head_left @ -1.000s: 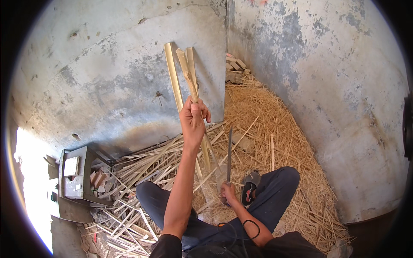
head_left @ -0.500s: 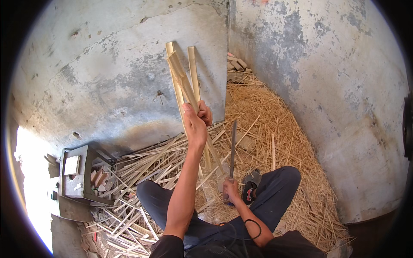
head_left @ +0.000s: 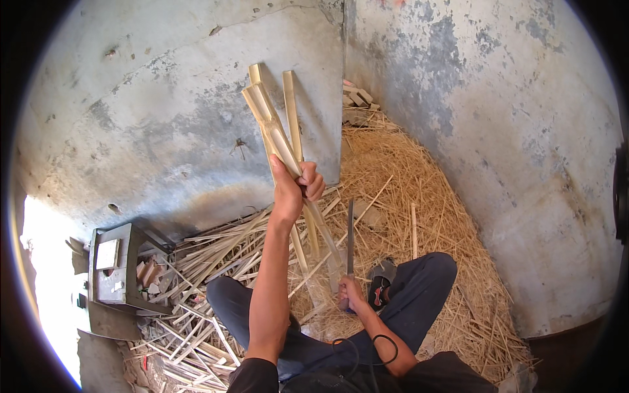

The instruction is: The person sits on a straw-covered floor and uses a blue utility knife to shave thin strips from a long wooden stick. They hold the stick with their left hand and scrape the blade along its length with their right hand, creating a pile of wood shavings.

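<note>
My left hand (head_left: 293,191) is raised in front of me, wrapped around several split bamboo strips (head_left: 262,108). Their upper ends fan apart against the wall, and the nearest strip turns its hollow inner face and a node toward me. The lower ends slant down toward my right hand (head_left: 352,295). That hand grips a long, narrow, dark-bladed knife (head_left: 350,239), held nearly upright between my legs. Its blade stands just right of the strips' lower ends; I cannot tell whether they touch. The handle is mostly hidden by my fingers.
Loose bamboo strips (head_left: 226,242) lie piled at the left, and straw-like shavings (head_left: 419,190) cover the floor to the right. A worn wooden box (head_left: 131,301) holding broken pieces stands at far left. Peeling walls (head_left: 177,124) meet ahead, with bricks (head_left: 359,98) in the corner.
The nearest bamboo strip has turned in my left hand, now showing more of its hollow side, and its top has shifted left. The knife's tip has dropped slightly and moved left.
</note>
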The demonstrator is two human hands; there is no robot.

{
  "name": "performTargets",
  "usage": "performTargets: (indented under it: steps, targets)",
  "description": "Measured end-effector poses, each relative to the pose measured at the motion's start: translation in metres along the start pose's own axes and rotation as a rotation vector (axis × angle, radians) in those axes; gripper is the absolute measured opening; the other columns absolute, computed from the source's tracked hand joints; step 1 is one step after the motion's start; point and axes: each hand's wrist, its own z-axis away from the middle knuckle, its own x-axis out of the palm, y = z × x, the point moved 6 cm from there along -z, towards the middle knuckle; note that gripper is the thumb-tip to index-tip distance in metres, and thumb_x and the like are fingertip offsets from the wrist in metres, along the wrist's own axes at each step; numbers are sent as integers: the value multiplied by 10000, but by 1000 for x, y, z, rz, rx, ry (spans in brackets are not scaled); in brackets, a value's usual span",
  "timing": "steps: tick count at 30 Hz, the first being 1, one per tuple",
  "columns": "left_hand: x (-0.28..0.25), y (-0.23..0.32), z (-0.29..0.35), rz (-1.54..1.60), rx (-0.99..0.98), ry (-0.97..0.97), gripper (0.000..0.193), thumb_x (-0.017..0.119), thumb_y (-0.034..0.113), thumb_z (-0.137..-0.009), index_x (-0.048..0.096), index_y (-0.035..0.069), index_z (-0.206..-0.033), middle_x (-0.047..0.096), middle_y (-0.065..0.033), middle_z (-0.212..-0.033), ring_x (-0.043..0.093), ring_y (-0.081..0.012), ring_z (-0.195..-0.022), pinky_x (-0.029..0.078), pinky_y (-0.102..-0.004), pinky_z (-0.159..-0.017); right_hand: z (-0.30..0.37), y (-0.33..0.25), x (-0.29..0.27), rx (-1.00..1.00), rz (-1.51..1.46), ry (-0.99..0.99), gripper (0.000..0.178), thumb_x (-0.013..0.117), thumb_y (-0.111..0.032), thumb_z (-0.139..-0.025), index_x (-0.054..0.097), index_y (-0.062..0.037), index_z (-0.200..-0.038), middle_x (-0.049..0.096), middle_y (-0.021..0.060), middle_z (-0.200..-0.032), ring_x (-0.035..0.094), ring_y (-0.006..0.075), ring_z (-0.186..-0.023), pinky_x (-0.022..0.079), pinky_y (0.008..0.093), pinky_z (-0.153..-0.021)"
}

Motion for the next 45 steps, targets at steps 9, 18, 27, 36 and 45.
performTargets:
  steps: [9, 18, 27, 36, 45]
  targets:
    - [1, -2, 0, 45, -20, -185, 853, 12, 949, -909, 246, 173, -642, 231, 31, -516, 207, -128, -469, 196, -306, -465, 21, 0, 12, 144, 30, -129, 143, 584, -142, -937, 511, -133, -815, 400, -35, -594, 354, 93, -454, 303, 293, -446]
    - [0, -1, 5, 55, -38, -159, 874, 62, 1005, -856, 193, 182, -594, 157, 49, -485, 135, -126, -435, 147, -313, -445, 24, -28, 12, -106, 115, -10, 163, 602, -152, -943, 526, -116, -803, 461, -24, -613, 406, 94, -464, 319, 283, -441]
    - [1, -6, 2, 62, -58, -232, 883, 7, 988, -855, 236, 173, -602, 225, 29, -499, 201, -128, -451, 197, -310, -457, 29, -1, 3, 131, 55, -53, 188, 617, -137, -918, 518, -122, -759, 431, -43, -602, 387, 87, -454, 307, 276, -428]
    - [-5, -5, 7, 55, -67, -197, 888, 11, 994, -848, 237, 172, -595, 232, 28, -499, 211, -126, -452, 205, -304, -458, 45, -56, 23, -159, -33, -84, 162, 594, -116, -925, 506, -142, -791, 400, -40, -599, 365, 85, -452, 319, 290, -441]
    - [-8, 3, 6, 69, -14, -184, 858, 76, 985, -870, 177, 181, -591, 153, 57, -485, 138, -114, -433, 138, -309, -446, 30, 20, -7, 225, -12, -4, 202, 596, -120, -919, 477, -167, -763, 414, -45, -589, 374, 89, -437, 305, 295, -424]
